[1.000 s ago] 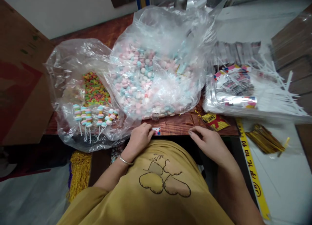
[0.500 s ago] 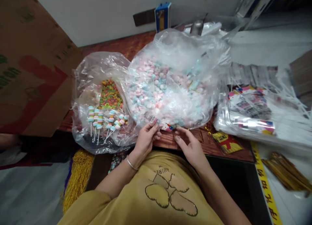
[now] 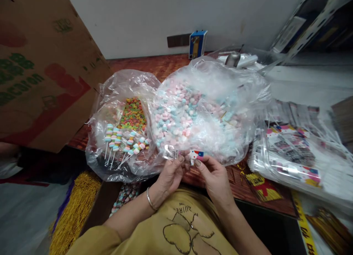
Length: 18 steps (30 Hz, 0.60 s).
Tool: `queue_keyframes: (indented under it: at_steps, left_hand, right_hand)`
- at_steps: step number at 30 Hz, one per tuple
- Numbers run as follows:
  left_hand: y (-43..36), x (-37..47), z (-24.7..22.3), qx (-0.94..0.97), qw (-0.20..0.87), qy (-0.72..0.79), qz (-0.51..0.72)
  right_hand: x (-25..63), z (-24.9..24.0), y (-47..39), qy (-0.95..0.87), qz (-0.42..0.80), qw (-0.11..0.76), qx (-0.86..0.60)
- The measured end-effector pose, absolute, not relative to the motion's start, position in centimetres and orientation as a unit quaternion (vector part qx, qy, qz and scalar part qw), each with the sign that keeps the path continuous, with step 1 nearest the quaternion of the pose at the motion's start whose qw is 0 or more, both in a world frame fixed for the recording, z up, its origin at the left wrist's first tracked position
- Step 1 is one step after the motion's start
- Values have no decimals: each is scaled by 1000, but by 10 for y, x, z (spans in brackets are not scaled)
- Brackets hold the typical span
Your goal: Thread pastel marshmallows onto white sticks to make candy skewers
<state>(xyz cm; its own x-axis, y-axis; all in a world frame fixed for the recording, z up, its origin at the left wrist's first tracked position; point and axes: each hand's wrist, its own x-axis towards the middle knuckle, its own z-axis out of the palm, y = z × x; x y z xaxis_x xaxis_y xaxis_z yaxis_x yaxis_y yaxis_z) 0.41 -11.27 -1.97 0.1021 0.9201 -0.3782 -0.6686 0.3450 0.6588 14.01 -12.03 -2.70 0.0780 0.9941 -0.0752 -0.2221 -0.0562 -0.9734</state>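
Note:
Between my hands, just above the table's front edge, is a small printed plastic bag (image 3: 196, 155) with a white, red, pink and blue pattern. My left hand (image 3: 171, 176) pinches the end with the grey printed label. With thumb and forefinger, my right hand (image 3: 216, 176) grips the colourful end. Right behind them lies a big clear bag of pink, white and blue marshmallows (image 3: 176, 117). Striped candy skewers on white sticks (image 3: 113, 139) rest on clear plastic to the left, in front of small orange, green and red ring candies (image 3: 133, 114).
A cardboard box (image 3: 49, 74) stands at the left. Stacked printed bags (image 3: 292, 152) lie at the right, near a yellow packet of twist ties (image 3: 263, 187). A blue box (image 3: 197, 44) stands by the wall. Gold fringe (image 3: 75, 214) hangs below left.
My view has shifted, so the table sits lower in the picture. Both hands now hold the small bag stretched between them; earlier my right fingers were more spread at its end.

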Motion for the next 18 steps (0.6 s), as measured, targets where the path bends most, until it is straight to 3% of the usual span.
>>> queue_keyframes:
  at_steps: [8,18]
  left_hand:
    - [-98,0,-19,187,652,442,586]
    - [-98,7,-26,176,645,439,600]
  right_hand:
    - [132,-18,-122,-462,488,529,-519]
    - [127,-29,-110,-444,523,504,-525]
